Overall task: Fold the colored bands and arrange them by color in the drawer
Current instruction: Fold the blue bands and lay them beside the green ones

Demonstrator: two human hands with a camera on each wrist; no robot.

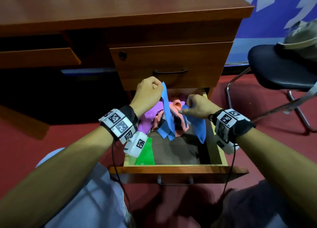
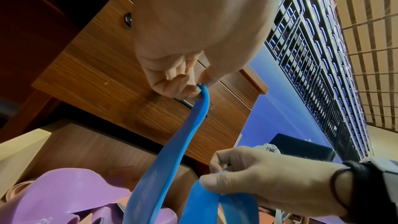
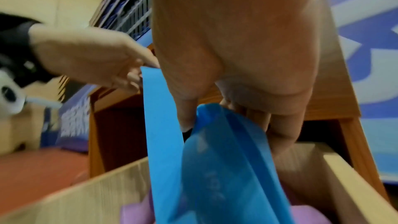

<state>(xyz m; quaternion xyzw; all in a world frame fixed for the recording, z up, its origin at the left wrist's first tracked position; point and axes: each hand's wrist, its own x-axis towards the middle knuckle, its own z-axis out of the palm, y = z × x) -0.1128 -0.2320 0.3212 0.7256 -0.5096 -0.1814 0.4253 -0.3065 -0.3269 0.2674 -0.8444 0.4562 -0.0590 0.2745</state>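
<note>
A blue band (image 1: 167,118) hangs over the open lower drawer (image 1: 171,167). My left hand (image 1: 149,92) pinches one end of it, raised above the drawer's back; the pinch shows in the left wrist view, where the blue band (image 2: 172,146) runs down from my left hand (image 2: 193,88). My right hand (image 1: 195,106) grips another part of the blue band (image 3: 226,159) lower and to the right, thumb and fingers curled on it. A loose heap of purple bands (image 1: 151,114) and salmon bands (image 1: 176,106) lies at the drawer's back. A green band (image 1: 145,152) lies flat at the front left.
The shut upper drawer (image 1: 171,63) of the wooden desk (image 1: 120,8) is just behind my hands. A black chair (image 1: 281,69) with a bag on it stands at the right. Red carpet surrounds the desk. The drawer's brown floor (image 1: 180,150) shows at front middle.
</note>
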